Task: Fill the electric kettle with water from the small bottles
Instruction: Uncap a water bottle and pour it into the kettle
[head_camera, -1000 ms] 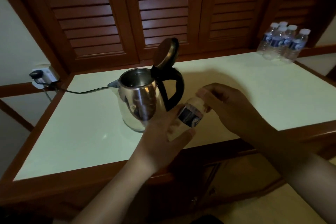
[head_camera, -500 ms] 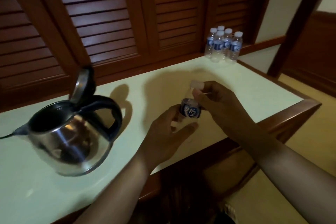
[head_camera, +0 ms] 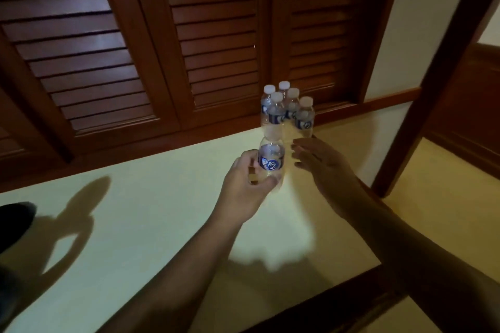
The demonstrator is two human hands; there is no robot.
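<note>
Head view: a small bottle (head_camera: 271, 163) is held upright above the pale counter (head_camera: 151, 213), with the left hand (head_camera: 244, 186) wrapped round its lower half. The right hand (head_camera: 323, 163) is seen just beside it, fingers stretched out, nothing visibly gripped. Five capped bottles (head_camera: 286, 112) are clustered just behind, against the louvred doors (head_camera: 205, 35).

Dark brown louvered wooden doors (head_camera: 216, 35) stand behind a pale cream countertop (head_camera: 135, 224) with a brown wooden edge (head_camera: 351, 297). On the right are a cream wall (head_camera: 400, 35), a dark wooden post (head_camera: 435, 84) and a beige floor (head_camera: 446, 192). The light is dim, and soft shadows lie on the countertop.
</note>
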